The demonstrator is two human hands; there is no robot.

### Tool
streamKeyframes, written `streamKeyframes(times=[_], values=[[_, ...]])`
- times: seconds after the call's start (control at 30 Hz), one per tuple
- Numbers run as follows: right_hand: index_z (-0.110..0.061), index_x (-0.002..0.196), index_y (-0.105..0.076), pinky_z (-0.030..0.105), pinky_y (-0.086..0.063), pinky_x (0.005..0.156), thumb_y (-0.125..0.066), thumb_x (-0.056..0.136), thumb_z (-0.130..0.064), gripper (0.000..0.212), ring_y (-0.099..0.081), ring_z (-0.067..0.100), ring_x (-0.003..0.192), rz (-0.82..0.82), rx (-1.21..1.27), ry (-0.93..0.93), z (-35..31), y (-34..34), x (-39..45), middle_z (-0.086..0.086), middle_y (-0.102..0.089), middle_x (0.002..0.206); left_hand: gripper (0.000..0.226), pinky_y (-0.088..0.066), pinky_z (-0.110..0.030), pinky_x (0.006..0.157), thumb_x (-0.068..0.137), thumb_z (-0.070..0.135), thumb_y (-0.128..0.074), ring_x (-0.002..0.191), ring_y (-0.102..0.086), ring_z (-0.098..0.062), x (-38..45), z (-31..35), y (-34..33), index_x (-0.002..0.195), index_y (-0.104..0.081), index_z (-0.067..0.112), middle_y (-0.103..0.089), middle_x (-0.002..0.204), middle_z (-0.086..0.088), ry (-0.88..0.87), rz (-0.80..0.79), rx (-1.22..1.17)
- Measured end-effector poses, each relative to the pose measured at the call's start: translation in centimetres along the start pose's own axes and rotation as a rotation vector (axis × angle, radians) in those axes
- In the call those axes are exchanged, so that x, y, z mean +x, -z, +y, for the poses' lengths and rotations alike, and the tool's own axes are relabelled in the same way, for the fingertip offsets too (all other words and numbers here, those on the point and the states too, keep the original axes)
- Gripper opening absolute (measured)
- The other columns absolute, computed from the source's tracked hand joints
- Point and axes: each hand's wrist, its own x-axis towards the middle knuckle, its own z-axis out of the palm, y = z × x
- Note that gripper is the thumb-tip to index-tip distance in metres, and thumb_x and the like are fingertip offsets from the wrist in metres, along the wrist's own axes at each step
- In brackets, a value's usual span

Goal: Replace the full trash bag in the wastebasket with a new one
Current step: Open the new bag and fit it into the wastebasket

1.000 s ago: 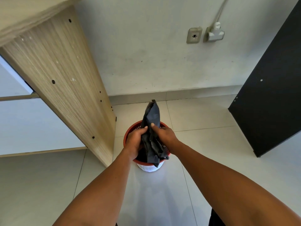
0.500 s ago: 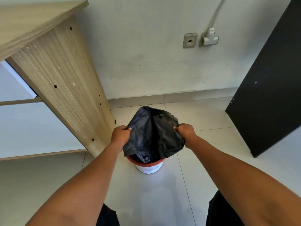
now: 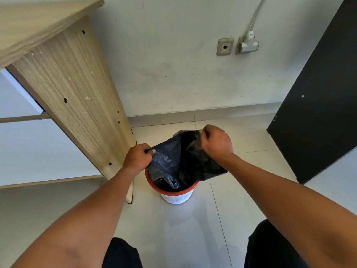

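A small white wastebasket with a red rim (image 3: 174,190) stands on the tiled floor by the foot of a wooden desk. A black trash bag (image 3: 179,159) hangs over it, its mouth spread wide and its lower end dipping inside the basket. My left hand (image 3: 138,156) pinches the bag's left edge just above the rim. My right hand (image 3: 216,143) grips the bag's far right edge, held higher and further back. The basket's inside is mostly hidden by the bag.
The wooden desk's side panel (image 3: 77,97) rises close on the basket's left. A black panel (image 3: 316,105) leans at the right. A wall socket and plug (image 3: 248,45) sit on the grey wall behind. My dark-trousered knees (image 3: 270,246) show at the bottom.
The bag went from a bunched strip held between both hands to a wide-open mouth. My hands moved apart, and my right hand has risen and shifted back.
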Motion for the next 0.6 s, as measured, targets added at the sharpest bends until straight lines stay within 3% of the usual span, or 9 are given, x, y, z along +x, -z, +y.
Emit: streamKeyframes(times=[0.1,0.17,0.27,0.37,0.5,0.6], values=[[-0.022,0.087,-0.066,0.029,-0.046,0.059,-0.036,0.087,-0.082,0.067,-0.062,0.022,0.07,-0.232,-0.257,-0.003,-2.5,-0.1,0.2,0.0,-0.067,0.077,0.022,-0.053,-0.034,0.07,0.097,0.033,-0.066,0.08,-0.067,-0.025,-0.2,0.5,0.1,0.077,-0.064,0.024,-0.069,0.08,-0.002,0.006,-0.011,-0.023],[-0.017,0.088,-0.065,0.029,-0.047,0.059,-0.046,0.075,-0.09,0.077,-0.062,0.021,0.07,-0.367,-0.391,-0.101,-3.4,-0.6,0.2,0.0,-0.066,0.078,0.024,-0.053,-0.034,0.069,0.095,0.033,-0.068,0.078,-0.066,-0.024,-0.3,0.6,0.3,0.074,-0.063,0.021,-0.069,0.078,-0.002,0.02,-0.009,-0.048],[-0.017,0.093,-0.063,0.028,-0.047,0.057,-0.069,0.069,-0.08,0.068,-0.065,0.019,0.072,-0.401,-0.288,-0.267,-3.4,-2.0,0.0,-0.001,-0.066,0.079,0.024,-0.049,-0.029,0.062,0.091,0.032,-0.074,0.071,-0.064,-0.02,-0.5,0.6,0.6,0.075,-0.065,0.017,-0.068,0.074,-0.001,0.016,-0.037,-0.068],[-0.015,0.11,-0.062,0.032,-0.054,0.068,-0.078,0.076,-0.06,0.058,-0.068,0.022,0.084,-0.393,-0.139,-0.371,-3.3,-3.1,-0.3,-0.002,-0.066,0.088,0.023,-0.047,-0.024,0.059,0.086,0.03,-0.081,0.067,-0.062,-0.014,-0.8,0.4,0.9,0.075,-0.068,0.016,-0.068,0.072,0.0,0.009,-0.094,-0.128],[-0.009,0.122,-0.062,0.033,-0.054,0.076,-0.063,0.092,-0.017,0.031,-0.064,0.026,0.087,-0.355,-0.006,-0.446,-3.1,-3.7,0.2,0.006,-0.065,0.096,0.029,-0.048,-0.027,0.061,0.075,0.029,-0.091,0.065,-0.059,-0.015,-0.7,0.1,1.5,0.069,-0.066,0.013,-0.067,0.068,-0.001,0.019,-0.178,-0.219],[-0.014,0.125,-0.062,0.034,-0.055,0.084,-0.055,0.092,-0.012,0.034,-0.064,0.027,0.093,-0.378,0.16,-0.435,-3.1,-4.0,0.4,0.01,-0.069,0.111,0.046,-0.05,-0.03,0.065,0.068,0.049,-0.091,0.068,-0.062,-0.014,-0.6,0.4,1.8,0.072,-0.064,0.013,-0.069,0.073,-0.002,0.042,-0.221,-0.269]])
